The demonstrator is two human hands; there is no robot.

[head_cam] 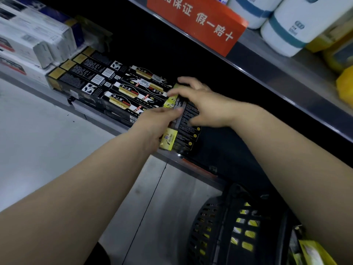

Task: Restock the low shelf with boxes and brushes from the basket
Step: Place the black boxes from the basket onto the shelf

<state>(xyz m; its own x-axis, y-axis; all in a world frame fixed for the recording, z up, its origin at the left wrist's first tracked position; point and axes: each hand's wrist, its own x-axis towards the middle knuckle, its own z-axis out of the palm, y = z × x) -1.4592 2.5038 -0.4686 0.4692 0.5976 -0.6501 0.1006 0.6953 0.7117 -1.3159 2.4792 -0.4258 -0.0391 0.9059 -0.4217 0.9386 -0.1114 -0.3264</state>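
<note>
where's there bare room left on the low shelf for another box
Free: the dark bare stretch of low shelf right of the black-and-yellow box stack, above the basket. Crowded: left of the stack, black boxes lie edge to edge up to the white boxes; left hand and right hand are both on the stack.

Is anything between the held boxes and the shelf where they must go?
Nothing visible. The left hand and right hand hold the yellow-ended boxes already on the low shelf edge, beside the black boxes.
</note>
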